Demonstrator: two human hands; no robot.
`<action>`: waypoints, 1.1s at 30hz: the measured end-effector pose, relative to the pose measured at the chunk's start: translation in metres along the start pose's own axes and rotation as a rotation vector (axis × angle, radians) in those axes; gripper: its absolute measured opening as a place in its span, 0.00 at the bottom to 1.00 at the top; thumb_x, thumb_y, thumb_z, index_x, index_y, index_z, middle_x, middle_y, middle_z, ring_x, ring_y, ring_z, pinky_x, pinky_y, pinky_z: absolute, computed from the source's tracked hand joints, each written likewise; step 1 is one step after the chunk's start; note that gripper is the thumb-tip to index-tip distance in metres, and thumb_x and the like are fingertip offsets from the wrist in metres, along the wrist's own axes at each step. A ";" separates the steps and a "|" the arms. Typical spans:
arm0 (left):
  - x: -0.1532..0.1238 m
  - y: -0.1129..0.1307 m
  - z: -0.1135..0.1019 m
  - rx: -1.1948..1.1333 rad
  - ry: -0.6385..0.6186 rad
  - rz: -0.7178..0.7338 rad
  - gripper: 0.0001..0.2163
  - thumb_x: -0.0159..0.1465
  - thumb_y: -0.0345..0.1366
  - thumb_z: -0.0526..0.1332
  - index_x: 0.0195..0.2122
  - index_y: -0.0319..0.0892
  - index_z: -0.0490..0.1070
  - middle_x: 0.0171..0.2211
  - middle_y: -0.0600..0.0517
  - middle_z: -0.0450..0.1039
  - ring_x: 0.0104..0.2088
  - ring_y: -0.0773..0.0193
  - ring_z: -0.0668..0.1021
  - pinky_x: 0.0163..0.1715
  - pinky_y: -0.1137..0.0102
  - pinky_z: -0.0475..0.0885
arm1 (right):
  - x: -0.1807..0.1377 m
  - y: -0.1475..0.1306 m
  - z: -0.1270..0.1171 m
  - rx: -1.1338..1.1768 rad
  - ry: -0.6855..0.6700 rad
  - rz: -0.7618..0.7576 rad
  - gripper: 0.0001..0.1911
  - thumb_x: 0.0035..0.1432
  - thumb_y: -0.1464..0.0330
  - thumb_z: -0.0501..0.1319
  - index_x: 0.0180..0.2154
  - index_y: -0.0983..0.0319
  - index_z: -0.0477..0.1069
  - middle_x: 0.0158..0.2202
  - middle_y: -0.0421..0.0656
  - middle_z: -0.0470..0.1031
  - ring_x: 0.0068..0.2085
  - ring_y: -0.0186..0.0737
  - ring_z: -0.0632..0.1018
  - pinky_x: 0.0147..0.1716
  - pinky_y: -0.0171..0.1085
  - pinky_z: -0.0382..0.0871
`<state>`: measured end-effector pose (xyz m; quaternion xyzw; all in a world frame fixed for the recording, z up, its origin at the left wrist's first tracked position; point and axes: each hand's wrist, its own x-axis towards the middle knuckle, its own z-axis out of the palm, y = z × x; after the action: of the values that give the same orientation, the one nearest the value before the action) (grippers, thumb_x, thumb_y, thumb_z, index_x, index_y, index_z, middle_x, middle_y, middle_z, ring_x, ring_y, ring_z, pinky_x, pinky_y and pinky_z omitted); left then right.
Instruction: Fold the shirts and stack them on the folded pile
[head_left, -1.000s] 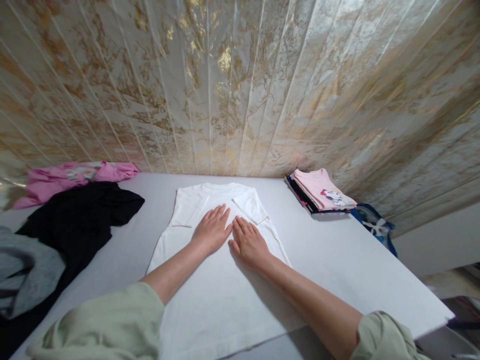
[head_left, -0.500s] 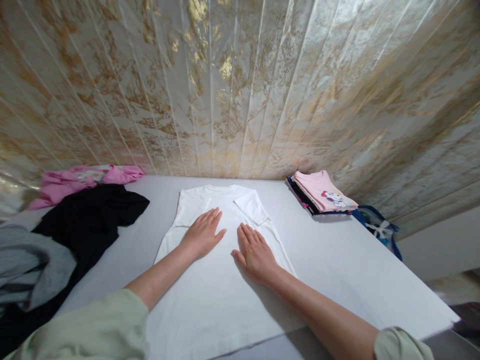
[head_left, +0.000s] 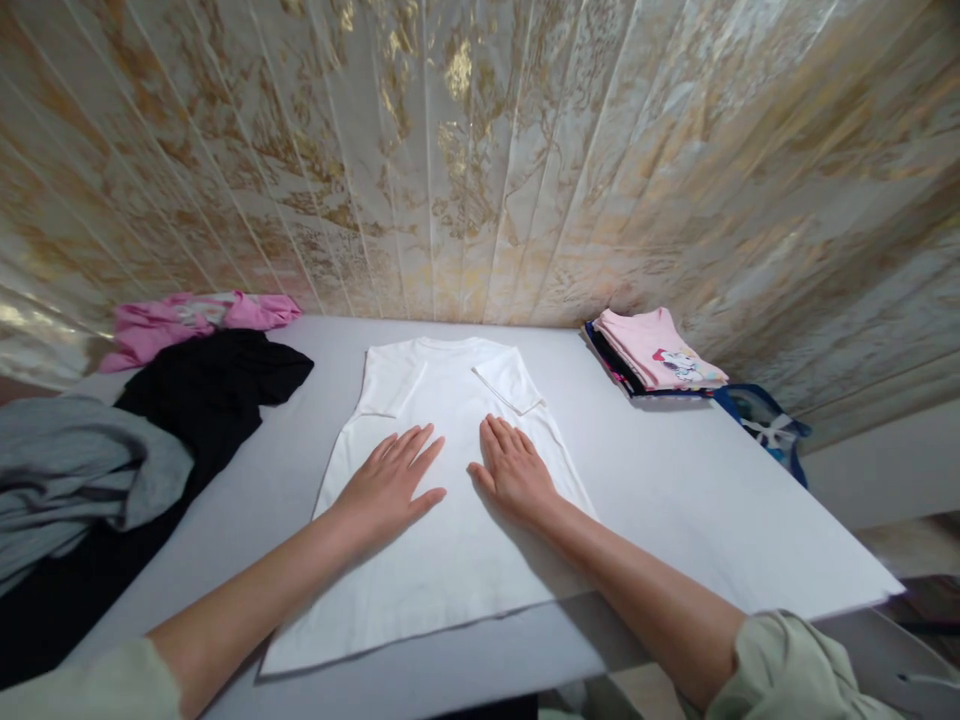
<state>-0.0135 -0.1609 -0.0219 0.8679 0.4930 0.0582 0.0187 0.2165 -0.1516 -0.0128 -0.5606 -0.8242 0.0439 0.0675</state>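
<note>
1. White shirt (head_left: 450,480) lies flat in the middle of the bench (head_left: 675,500), sleeves folded in.
2. Left hand (head_left: 390,485) presses palm down on the shirt, fingers spread apart, gripping nothing.
3. Right hand (head_left: 514,470) lies flat just beside it, fingers together.
4. Left of the shirt: black garment (head_left: 202,390), grey cloth (head_left: 67,470), pink cloth (head_left: 195,320).
5. Right of the shirt: folded stack (head_left: 656,355).

White shirt (head_left: 450,500) is smooth matt cloth on a matt grey table (head_left: 675,500); the wall (head_left: 480,150) behind the table looks glossy (gold-veined, marble-like panels).
</note>
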 end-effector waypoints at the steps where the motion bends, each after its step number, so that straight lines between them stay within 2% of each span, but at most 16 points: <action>1: -0.010 0.001 0.000 0.005 0.008 0.008 0.30 0.68 0.54 0.46 0.67 0.46 0.51 0.69 0.47 0.47 0.68 0.56 0.53 0.65 0.57 0.48 | 0.000 0.000 0.000 0.000 -0.003 0.004 0.35 0.67 0.56 0.48 0.67 0.70 0.49 0.69 0.51 0.48 0.69 0.45 0.50 0.66 0.45 0.44; 5: -0.043 -0.001 0.000 0.018 0.055 0.029 0.28 0.68 0.53 0.47 0.68 0.51 0.50 0.69 0.50 0.48 0.68 0.57 0.55 0.65 0.58 0.49 | -0.001 0.000 0.001 -0.003 -0.005 0.009 0.35 0.67 0.56 0.47 0.67 0.70 0.49 0.69 0.51 0.47 0.69 0.46 0.50 0.66 0.46 0.43; 8: -0.054 -0.005 0.000 0.037 0.073 0.016 0.28 0.69 0.52 0.47 0.68 0.51 0.49 0.69 0.51 0.48 0.68 0.57 0.55 0.65 0.58 0.50 | 0.000 0.000 0.001 0.001 -0.010 0.011 0.35 0.67 0.56 0.47 0.67 0.70 0.49 0.69 0.51 0.46 0.69 0.46 0.50 0.66 0.45 0.43; 16: -0.052 -0.015 0.007 0.049 0.131 -0.002 0.28 0.68 0.53 0.48 0.67 0.51 0.51 0.68 0.51 0.51 0.66 0.56 0.58 0.64 0.58 0.53 | -0.011 -0.001 -0.001 0.017 -0.013 0.017 0.35 0.67 0.55 0.47 0.67 0.69 0.49 0.69 0.49 0.47 0.69 0.45 0.49 0.66 0.44 0.42; 21: -0.046 -0.022 0.005 0.053 0.130 -0.074 0.30 0.68 0.54 0.46 0.66 0.45 0.55 0.68 0.48 0.52 0.67 0.56 0.57 0.64 0.59 0.52 | -0.027 0.004 -0.002 0.028 -0.027 -0.007 0.34 0.66 0.56 0.48 0.67 0.69 0.51 0.69 0.50 0.48 0.69 0.47 0.51 0.66 0.45 0.44; 24: -0.028 -0.030 -0.007 0.078 0.114 -0.168 0.31 0.68 0.54 0.43 0.65 0.40 0.57 0.67 0.45 0.53 0.67 0.56 0.57 0.65 0.59 0.51 | -0.020 0.011 -0.012 0.039 -0.027 -0.035 0.31 0.67 0.57 0.48 0.65 0.68 0.55 0.67 0.51 0.54 0.67 0.47 0.56 0.64 0.45 0.50; 26: -0.007 -0.039 -0.016 0.105 0.104 -0.253 0.31 0.69 0.52 0.42 0.65 0.36 0.56 0.67 0.44 0.53 0.67 0.55 0.57 0.65 0.59 0.50 | -0.005 0.017 -0.023 0.037 0.016 -0.039 0.29 0.68 0.59 0.47 0.64 0.68 0.57 0.66 0.52 0.57 0.65 0.47 0.59 0.63 0.44 0.52; 30: 0.048 -0.059 -0.027 0.118 0.024 -0.411 0.31 0.68 0.50 0.43 0.66 0.32 0.54 0.68 0.42 0.51 0.68 0.55 0.55 0.65 0.59 0.48 | 0.050 0.030 -0.041 -0.002 0.119 0.040 0.28 0.68 0.61 0.47 0.64 0.69 0.57 0.65 0.53 0.58 0.64 0.48 0.60 0.62 0.43 0.53; 33: 0.085 -0.072 -0.025 0.101 -0.006 -0.497 0.32 0.68 0.50 0.42 0.67 0.32 0.51 0.69 0.43 0.48 0.68 0.56 0.53 0.65 0.59 0.48 | 0.095 0.040 -0.042 -0.020 0.106 0.127 0.27 0.68 0.61 0.47 0.64 0.67 0.56 0.65 0.53 0.58 0.64 0.47 0.60 0.61 0.43 0.54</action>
<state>-0.0348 -0.0515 0.0031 0.7200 0.6935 0.0244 -0.0093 0.2261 -0.0488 0.0290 -0.6140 -0.7826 0.0101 0.1027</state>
